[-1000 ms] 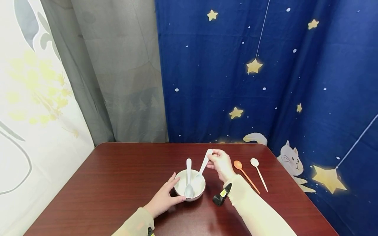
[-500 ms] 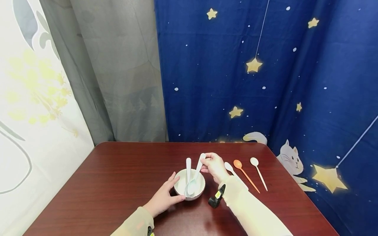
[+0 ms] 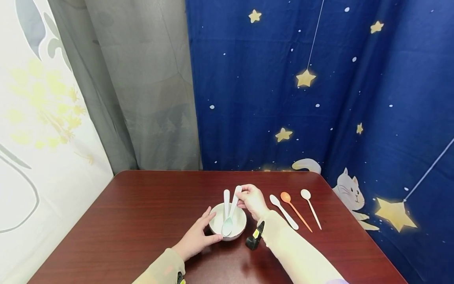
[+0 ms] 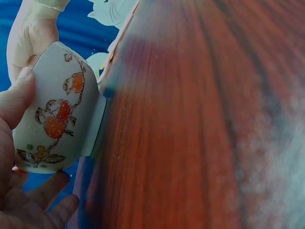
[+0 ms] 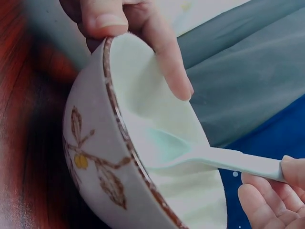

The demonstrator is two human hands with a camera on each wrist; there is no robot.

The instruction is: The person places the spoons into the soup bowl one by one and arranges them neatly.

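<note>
A white bowl point(image 3: 239, 223) with a brown rim and painted fruit stands on the table. My left hand point(image 3: 198, 236) grips its left side, thumb by the near rim and fingers along the left edge. Between the thumb and fingers of my right hand point(image 3: 253, 201) is the handle end of a pale spoon point(image 5: 228, 160) with a mint-tinted scoop. That scoop sits low inside the bowl, its handle slanting up over the far rim. Just left of it, a second pale spoon point(image 3: 226, 199) leans in the bowl, its lower part hidden behind the held one.
On the dark red wooden table point(image 3: 149, 209), right of my right hand, lie a white spoon point(image 3: 283, 212), an orange spoon point(image 3: 296, 211) and a cream spoon point(image 3: 311, 209). Curtains, one of them blue with stars point(image 3: 255, 98), hang behind the table's far edge.
My right hand has moved left with the pinched spoon, whose scoop slid from the bowl's right side to its near middle. The white spoon on the table has come out from behind my arm.
</note>
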